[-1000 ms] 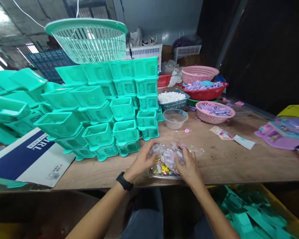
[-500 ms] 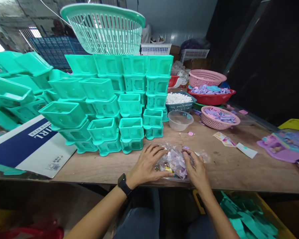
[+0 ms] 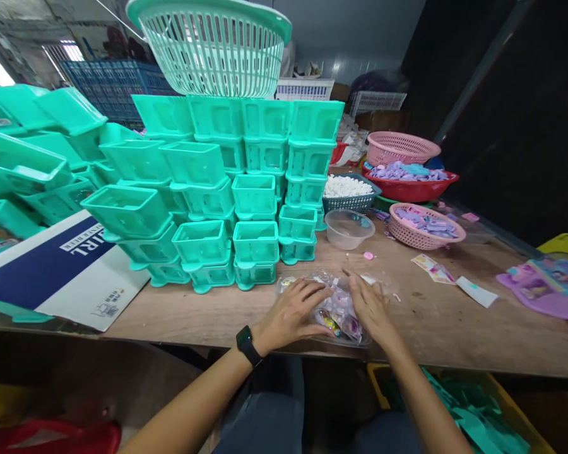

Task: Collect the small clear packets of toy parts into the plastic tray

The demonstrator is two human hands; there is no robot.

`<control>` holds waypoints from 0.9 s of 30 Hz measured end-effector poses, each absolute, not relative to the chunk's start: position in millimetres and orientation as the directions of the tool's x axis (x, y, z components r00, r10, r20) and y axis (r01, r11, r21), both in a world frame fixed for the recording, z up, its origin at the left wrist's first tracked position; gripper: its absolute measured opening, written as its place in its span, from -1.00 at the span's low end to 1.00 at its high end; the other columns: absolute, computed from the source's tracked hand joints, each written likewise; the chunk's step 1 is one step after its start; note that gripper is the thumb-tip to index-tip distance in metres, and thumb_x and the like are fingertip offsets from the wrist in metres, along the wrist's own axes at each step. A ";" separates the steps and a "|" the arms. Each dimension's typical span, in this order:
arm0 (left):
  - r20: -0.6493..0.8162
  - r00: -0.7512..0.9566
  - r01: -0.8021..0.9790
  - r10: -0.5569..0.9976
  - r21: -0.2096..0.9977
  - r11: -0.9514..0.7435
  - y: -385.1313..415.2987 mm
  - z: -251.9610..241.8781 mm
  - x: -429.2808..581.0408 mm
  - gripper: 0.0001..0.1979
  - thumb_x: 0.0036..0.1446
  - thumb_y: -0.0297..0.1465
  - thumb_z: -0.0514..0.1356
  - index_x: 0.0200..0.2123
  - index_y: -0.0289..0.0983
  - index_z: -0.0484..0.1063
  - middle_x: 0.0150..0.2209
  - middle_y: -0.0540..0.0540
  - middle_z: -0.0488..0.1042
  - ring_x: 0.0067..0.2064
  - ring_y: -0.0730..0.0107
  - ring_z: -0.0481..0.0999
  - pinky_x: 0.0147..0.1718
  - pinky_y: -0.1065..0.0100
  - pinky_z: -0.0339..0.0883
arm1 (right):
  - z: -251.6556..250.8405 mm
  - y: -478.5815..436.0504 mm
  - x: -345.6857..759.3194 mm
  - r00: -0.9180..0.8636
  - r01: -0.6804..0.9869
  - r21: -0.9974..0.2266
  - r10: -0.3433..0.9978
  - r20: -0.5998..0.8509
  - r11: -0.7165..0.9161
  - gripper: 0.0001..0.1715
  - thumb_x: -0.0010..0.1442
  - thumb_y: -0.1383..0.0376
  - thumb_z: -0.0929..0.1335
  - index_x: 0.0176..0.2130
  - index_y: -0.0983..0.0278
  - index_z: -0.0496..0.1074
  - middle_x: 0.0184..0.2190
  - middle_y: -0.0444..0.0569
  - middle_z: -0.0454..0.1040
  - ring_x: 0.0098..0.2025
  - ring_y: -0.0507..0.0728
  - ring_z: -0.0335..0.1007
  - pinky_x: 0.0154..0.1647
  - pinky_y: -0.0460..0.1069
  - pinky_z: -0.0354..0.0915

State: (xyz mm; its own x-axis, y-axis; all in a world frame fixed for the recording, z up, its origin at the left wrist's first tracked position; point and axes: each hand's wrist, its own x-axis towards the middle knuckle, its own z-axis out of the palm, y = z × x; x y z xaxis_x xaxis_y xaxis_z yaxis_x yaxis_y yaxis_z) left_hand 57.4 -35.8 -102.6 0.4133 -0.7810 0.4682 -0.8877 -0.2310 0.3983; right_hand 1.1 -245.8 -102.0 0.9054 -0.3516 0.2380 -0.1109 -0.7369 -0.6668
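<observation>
Apparently to corral the clear bags of small parts [image 3: 344, 305] at five o'clock in view, the left hand [image 3: 293, 313] arches wide at their nine o'clock; the right hand [image 3: 373, 310] flanks three o'clock, its grip impossible to tell.

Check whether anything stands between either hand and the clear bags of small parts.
Nothing visible does: the left hand and right hand are at the clear bags, one on each side. The teal containers stand farther back, to the left.
</observation>
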 end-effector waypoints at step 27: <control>0.372 0.466 -0.868 -0.803 0.367 -0.333 -52.9 -98.3 54.3 0.05 -0.05 0.34 0.13 0.38 -0.14 0.16 0.30 -0.29 0.38 0.25 -0.12 0.37 0.22 -0.19 0.19 | -114.9 -236.8 5.2 0.781 0.114 -0.661 -0.345 0.521 -0.741 -0.33 0.39 -0.11 0.11 0.05 0.26 0.49 0.10 0.19 0.51 0.20 0.29 0.39 0.28 0.29 0.31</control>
State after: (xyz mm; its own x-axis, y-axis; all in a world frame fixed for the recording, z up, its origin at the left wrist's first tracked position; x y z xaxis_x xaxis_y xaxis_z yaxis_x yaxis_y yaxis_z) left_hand 54.3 -52.9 -98.3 0.4658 -0.8029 0.3720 -0.8682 -0.3334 0.3674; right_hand 5.2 -236.8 -114.9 0.7805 -0.3451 0.5212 0.1140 -0.7413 -0.6615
